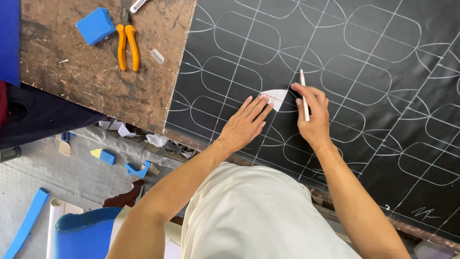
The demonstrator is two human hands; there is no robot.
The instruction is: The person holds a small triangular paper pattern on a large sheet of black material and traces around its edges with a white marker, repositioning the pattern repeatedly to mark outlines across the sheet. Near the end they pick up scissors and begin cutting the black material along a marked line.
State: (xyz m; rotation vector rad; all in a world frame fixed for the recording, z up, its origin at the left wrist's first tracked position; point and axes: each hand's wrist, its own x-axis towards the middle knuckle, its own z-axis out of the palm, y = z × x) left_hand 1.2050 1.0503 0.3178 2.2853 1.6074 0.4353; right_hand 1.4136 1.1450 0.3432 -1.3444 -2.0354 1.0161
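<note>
While the left hand (pixel 245 123) lies flat with its fingers stretched and close together, pressing a small white paper template (pixel 276 98) onto the black sheet (pixel 364 120), the right hand (pixel 312 115) holds a thin white chalk pencil (pixel 304 95) upright between thumb and fingers, curled shut around it. The template — a pointed, leaf-like piece with a red line across it — sits toward the sheet's near left part, among chalk grid lines and rounded outlines already drawn there, just between the two hands. By the look of it, the step in hand is tracing around the template to add one more curve to the pattern; the next stroke would seem to call for a steady hold on the paper and the pencil tip kept tight against its edge. Both forearms reach forward from the body, the left wrist low and angled right, the right wrist bent slightly inward. Orange-handled pliers (pixel 128 44) and a blue block (pixel 95 26) lie on the worn wooden table (pixel 86 81) near its far left corner — well apart from the work.
</note>
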